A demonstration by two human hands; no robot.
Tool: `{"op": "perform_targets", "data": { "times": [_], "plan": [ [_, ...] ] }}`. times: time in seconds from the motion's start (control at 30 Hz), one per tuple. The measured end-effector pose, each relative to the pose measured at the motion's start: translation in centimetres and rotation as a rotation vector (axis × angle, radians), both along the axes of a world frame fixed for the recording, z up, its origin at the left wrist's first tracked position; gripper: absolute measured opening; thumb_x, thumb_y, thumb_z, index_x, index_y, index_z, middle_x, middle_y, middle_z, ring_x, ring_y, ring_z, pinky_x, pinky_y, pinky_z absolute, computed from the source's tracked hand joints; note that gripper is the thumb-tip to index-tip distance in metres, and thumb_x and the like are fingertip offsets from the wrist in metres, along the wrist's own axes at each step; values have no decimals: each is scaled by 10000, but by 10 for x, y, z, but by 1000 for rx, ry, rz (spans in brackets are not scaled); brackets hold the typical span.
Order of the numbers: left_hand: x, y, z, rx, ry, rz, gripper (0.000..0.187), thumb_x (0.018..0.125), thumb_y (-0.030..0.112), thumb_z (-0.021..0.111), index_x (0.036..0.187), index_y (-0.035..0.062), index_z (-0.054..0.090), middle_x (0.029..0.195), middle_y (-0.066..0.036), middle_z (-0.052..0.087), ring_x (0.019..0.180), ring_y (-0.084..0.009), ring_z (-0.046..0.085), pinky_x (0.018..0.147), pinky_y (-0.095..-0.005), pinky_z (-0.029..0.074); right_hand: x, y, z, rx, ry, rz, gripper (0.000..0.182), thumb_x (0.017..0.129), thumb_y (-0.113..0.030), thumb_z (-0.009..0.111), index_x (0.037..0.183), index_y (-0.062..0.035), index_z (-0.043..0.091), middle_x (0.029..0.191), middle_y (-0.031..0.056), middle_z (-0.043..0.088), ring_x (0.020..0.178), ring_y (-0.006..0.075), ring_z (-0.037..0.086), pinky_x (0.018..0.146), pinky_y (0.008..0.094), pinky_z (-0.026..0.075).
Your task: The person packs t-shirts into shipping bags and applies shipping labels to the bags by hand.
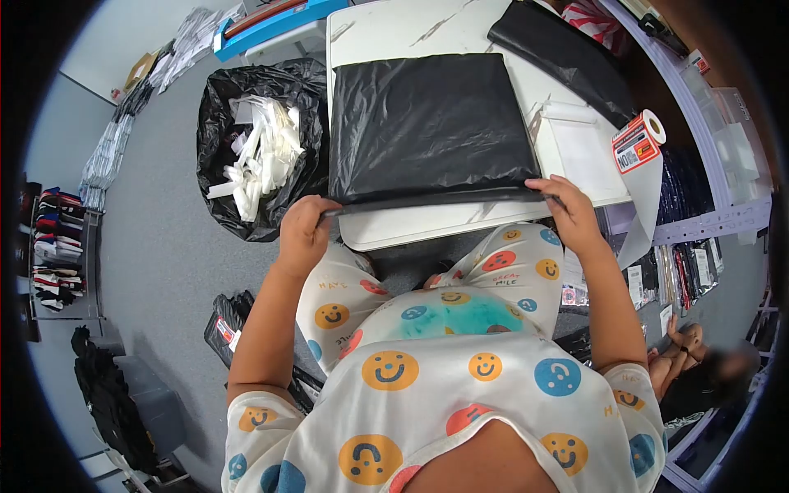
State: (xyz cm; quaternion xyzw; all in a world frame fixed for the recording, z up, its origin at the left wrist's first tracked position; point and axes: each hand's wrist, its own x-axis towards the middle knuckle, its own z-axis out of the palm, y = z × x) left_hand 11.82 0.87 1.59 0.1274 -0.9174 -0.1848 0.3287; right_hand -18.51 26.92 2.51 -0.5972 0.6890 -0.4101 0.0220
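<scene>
A large black plastic package [431,123] lies flat on the white marbled table [386,238]. My left hand [304,230] pinches the left end of the package's folded near edge, at the table's left side. At the other end of that edge, my right hand [567,214] grips the right corner with fingers closed. The edge is stretched between both hands in a narrow strip, close to the table's front. To the right of the package sits a white pad or sheet [575,152], and beyond it a folded black plastic piece [563,62].
A black bag [218,168] full of white strips [267,152] stands left of the table. A roll of red-and-white labels [637,144] is at the table's right edge. Black packages [226,316] lie on the floor. Another person [699,374] sits at the lower right.
</scene>
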Motion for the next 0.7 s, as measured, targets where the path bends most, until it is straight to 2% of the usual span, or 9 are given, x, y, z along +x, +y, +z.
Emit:
{"op": "perform_targets", "data": {
  "times": [0.1,0.2,0.3,0.4,0.5,0.7],
  "plan": [
    [-11,9,12,340,-144,312,85,797,44,539,882,33,543,659,-131,556,595,-276,557,568,-356,441,6,-7,13,184,-208,-218,160,876,-179,489,895,-25,528,706,127,572,630,272,534,627,327,417],
    [-25,-3,1,301,-8,341,148,892,170,483,895,28,525,601,-149,513,520,-279,514,524,-342,415,1,-20,6,88,-195,-338,228,901,-239,464,913,-15,507,603,146,482,537,286,458,548,317,391],
    [-39,-6,1,323,2,411,229,914,246,452,902,27,519,612,-157,507,535,-288,496,538,-340,405,2,-34,15,163,-228,-446,265,914,-271,441,907,-13,501,630,158,488,574,292,474,581,328,400],
    [-45,-12,-5,383,6,425,260,922,275,430,908,31,517,613,-163,505,555,-294,495,557,-349,406,-5,-42,13,45,-76,-428,280,913,-292,441,894,-20,504,646,165,493,612,304,489,606,334,404],
    [-51,-15,-8,414,43,427,278,925,287,420,894,26,511,618,-165,499,567,-291,482,575,-350,404,-10,-50,13,49,-178,-435,302,909,-319,441,898,-26,513,673,174,510,657,328,504,631,341,408],
    [-62,-19,-12,448,72,471,283,925,279,423,854,14,492,613,-157,471,555,-263,433,568,-344,392,-16,-67,12,138,-212,-580,341,893,-357,454,916,-28,538,709,189,535,673,341,509,644,349,413]
  ]
}}
